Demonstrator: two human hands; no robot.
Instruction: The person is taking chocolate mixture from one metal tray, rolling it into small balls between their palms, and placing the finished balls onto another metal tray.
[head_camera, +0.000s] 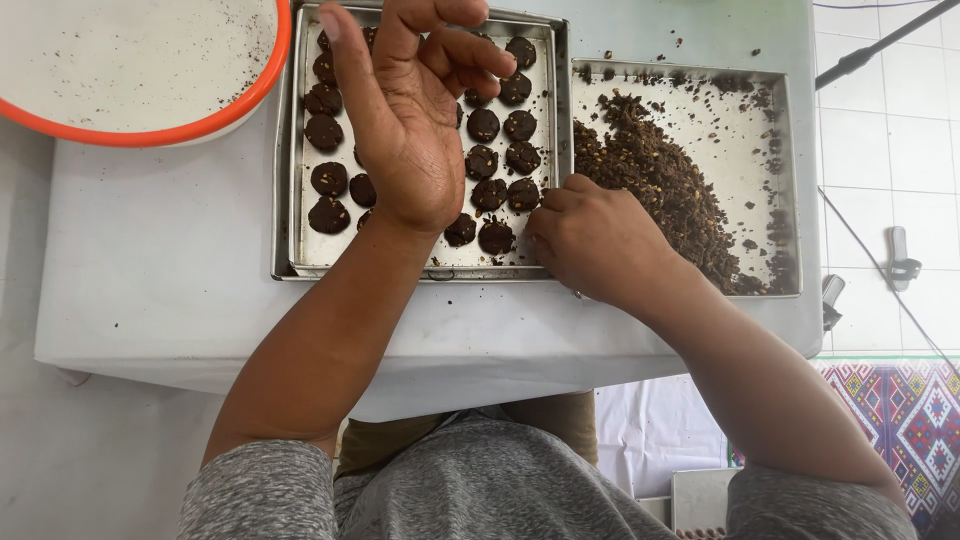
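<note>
**Dark dough rounds filled a steel tray**

Seen from the head camera, the left hand (410, 120) hovered palm-up and loosely open, holding nothing, above the rectangular steel baking tray (300, 150) of round dark-brown cookie pieces (495, 160). The right hand (595, 240), fingers curled downward, pressed at the tray's near corner; whether it gripped a piece could not be told. Just beyond its knuckles lay a heap of crumbly dark dough (660, 180) in a second steel tray (790, 180). An orange-rimmed white basin (285, 40) sat far left.

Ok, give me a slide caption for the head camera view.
Right hand sets dark dough discs on a metal tray; left hand raised above it.
</note>
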